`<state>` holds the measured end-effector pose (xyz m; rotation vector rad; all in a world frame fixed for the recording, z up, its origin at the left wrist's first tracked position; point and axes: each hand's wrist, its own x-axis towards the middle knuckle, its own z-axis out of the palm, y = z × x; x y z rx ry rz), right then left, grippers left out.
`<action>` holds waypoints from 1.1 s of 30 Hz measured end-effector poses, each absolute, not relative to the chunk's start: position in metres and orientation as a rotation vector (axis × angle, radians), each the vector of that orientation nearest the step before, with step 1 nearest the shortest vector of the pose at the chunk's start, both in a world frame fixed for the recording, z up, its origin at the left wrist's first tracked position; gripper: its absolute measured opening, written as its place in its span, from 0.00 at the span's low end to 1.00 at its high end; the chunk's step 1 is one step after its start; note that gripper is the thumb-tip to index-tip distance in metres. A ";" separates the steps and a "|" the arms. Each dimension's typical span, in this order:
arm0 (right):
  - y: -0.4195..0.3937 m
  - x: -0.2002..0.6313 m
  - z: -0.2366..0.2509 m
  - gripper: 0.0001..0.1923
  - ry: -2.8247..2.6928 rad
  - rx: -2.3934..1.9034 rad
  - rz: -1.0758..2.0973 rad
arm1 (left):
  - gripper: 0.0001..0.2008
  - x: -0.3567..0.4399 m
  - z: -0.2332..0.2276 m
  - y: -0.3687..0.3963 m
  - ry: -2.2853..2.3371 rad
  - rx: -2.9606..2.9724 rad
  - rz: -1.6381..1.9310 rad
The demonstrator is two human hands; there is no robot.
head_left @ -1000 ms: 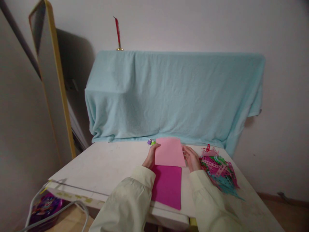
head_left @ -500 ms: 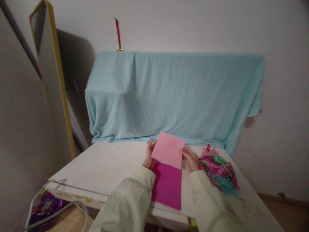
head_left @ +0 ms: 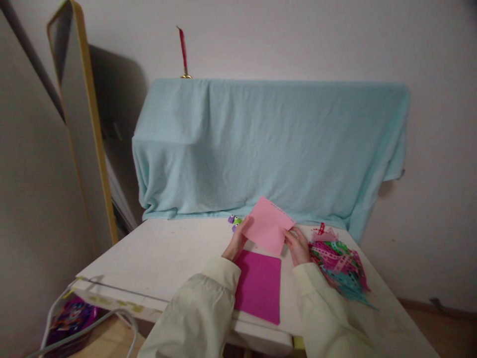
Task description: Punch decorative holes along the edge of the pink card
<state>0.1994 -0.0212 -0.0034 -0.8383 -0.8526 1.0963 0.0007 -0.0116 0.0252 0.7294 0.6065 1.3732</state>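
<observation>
A square sheet of light pink paper (head_left: 267, 224) is held up and tilted between my two hands. My left hand (head_left: 237, 243) grips its left corner, with the thumb in front. At the lower right, my right hand (head_left: 297, 244) pinches the sheet between thumb and fingers. Small dark marks run along its upper right edge. Below it, a magenta sheet (head_left: 259, 288) lies flat on the white table (head_left: 167, 258). Just past my left hand sit several small purple and green figures (head_left: 235, 220) with round eyes.
A heap of colourful punched paper strips (head_left: 341, 263) lies right of my right hand. Behind the table hangs a light blue cloth (head_left: 268, 149). A mirror (head_left: 80, 134) leans at the left. Below the left table edge are a metal frame (head_left: 128, 323) and a purple package (head_left: 72, 318).
The pink sheet has turned clockwise and shifted slightly right in my hands. More of the magenta sheet's top edge and the small figures now shows. My left hand has moved a little right.
</observation>
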 end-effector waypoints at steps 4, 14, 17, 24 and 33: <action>-0.018 0.204 -0.006 0.16 -0.790 -0.863 1.018 | 0.28 -0.004 0.021 -0.006 0.532 0.818 1.277; -0.026 0.199 0.003 0.15 -0.829 -0.831 1.094 | 0.26 0.007 0.006 -0.008 0.711 1.048 1.343; -0.029 0.197 0.009 0.13 -0.848 -0.818 1.172 | 0.28 0.005 0.001 -0.004 0.773 1.020 1.381; -0.032 0.197 0.015 0.13 -0.917 -0.779 1.286 | 0.26 -0.004 -0.015 0.016 0.944 0.882 1.538; -0.032 0.198 0.013 0.12 -0.914 -0.770 1.274 | 0.23 -0.003 -0.012 0.011 0.724 0.889 1.520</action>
